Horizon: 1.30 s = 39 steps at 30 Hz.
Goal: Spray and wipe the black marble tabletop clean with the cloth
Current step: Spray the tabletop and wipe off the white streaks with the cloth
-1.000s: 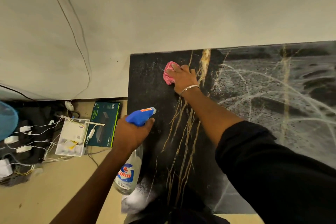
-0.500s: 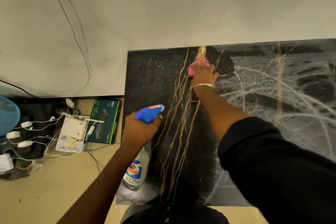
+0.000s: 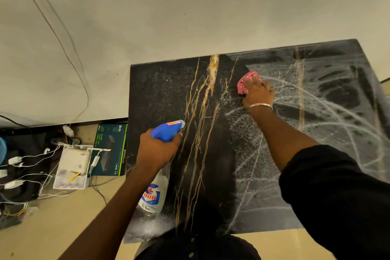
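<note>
The black marble tabletop (image 3: 160, 95) with gold veins fills the middle and right. Its left part looks dark and wiped; the right part is covered in white streaks and droplets. My right hand (image 3: 258, 95) presses a crumpled pink cloth (image 3: 244, 83) flat on the marble near the far edge, at the border of the streaked area. My left hand (image 3: 157, 150) grips a clear spray bottle (image 3: 153, 194) with a blue trigger head (image 3: 166, 130), held over the table's near left part, nozzle pointing right.
A pale wall runs behind the table with a thin cable hanging down it. On the beige floor at left lie a dark green box (image 3: 109, 150), a white box of chargers (image 3: 72, 167) and tangled white cables (image 3: 19, 167).
My right hand has slid the pink cloth rightward along the far edge, from the left part into the streaked area. The left hand keeps the spray bottle in about the same place.
</note>
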Each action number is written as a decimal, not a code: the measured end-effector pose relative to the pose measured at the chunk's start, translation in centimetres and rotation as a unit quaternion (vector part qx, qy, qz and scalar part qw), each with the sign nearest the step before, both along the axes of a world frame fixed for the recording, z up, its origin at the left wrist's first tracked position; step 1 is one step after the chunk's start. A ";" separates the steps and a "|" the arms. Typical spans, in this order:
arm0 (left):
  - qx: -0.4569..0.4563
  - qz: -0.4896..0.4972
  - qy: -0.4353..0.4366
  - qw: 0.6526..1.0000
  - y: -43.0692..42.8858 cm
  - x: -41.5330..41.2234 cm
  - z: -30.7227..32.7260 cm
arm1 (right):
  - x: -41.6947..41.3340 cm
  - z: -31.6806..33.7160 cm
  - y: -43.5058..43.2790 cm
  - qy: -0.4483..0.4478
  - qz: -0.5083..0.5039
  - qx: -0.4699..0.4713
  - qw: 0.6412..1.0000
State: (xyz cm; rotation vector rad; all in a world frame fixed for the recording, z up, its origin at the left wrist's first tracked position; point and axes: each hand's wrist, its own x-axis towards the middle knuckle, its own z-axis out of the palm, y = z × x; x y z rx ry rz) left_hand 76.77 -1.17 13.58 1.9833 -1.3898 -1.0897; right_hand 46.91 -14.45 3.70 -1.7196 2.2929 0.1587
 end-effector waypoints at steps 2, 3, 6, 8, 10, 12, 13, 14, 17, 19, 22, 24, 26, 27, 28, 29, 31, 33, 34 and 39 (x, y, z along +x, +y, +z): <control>-0.004 -0.006 0.000 1.000 -0.1 -0.3 0.1 | 0.7 0.0 0.4 0.002 -0.034 0.011 0.999; -0.007 -0.008 0.001 1.000 0.0 -0.4 0.1 | 1.8 0.1 0.8 0.005 -0.037 0.011 0.999; -0.011 -0.014 0.007 1.000 0.3 -0.6 0.3 | 6.3 0.4 2.8 -0.002 0.016 -0.028 0.999; -0.019 -0.024 0.008 1.000 0.6 -0.7 0.5 | 9.9 0.3 4.2 -0.034 0.082 -0.051 0.995; -0.032 -0.032 -0.002 0.999 0.8 -0.7 0.6 | 13.4 0.0 5.3 -0.064 0.147 -0.048 0.986; -0.039 -0.038 -0.013 0.998 0.8 -0.4 0.6 | 15.4 -0.2 6.0 -0.076 0.202 -0.031 0.976; -0.036 -0.040 -0.014 0.998 0.8 -0.1 0.6 | 15.5 -0.3 6.0 -0.076 0.220 -0.029 0.972; -0.031 -0.040 -0.011 0.999 0.7 0.1 0.4 | 15.0 -0.3 6.0 -0.072 0.234 -0.030 0.969; -0.023 -0.045 0.007 0.999 0.7 0.8 0.2 | 11.3 -0.3 6.2 -0.064 0.202 -0.046 0.976; -0.018 -0.050 0.010 0.999 0.7 1.0 0.2 | 7.7 -0.2 6.7 -0.061 0.112 -0.054 0.990; -0.015 -0.051 0.011 0.999 0.7 1.2 0.3 | 3.1 -0.1 7.4 -0.042 -0.004 -0.038 0.998; -0.019 -0.058 0.016 0.998 0.8 1.4 0.4 | 2.3 0.2 7.7 -0.027 -0.047 -0.019 0.998; -0.022 -0.061 0.020 0.998 0.7 1.6 0.5 | 3.4 0.5 7.7 -0.029 -0.072 -0.010 0.997; -0.020 -0.060 0.018 0.998 0.8 1.7 0.5 | 4.5 0.6 7.9 -0.033 -0.073 -0.009 0.997; -0.017 -0.059 0.014 0.998 0.8 1.9 0.6 | 5.8 0.7 8.2 -0.034 -0.063 -0.011 0.997; -0.016 -0.058 0.013 0.998 0.9 2.0 0.6 | 7.1 0.6 8.6 -0.032 -0.041 -0.016 0.999; -0.018 -0.060 0.012 0.998 1.0 2.2 0.7 | 10.2 0.5 9.6 -0.035 0.023 -0.031 0.999; -0.010 -0.061 0.012 0.998 1.1 2.3 0.6 | 13.2 0.3 10.9 -0.048 0.077 -0.036 0.995; -0.005 -0.060 0.012 0.998 1.1 2.3 0.6 | 14.4 0.1 11.5 -0.054 0.097 -0.034 0.993; 0.008 -0.072 0.006 0.997 1.7 2.5 0.2 | 12.7 -0.5 13.6 -0.037 0.173 -0.038 0.983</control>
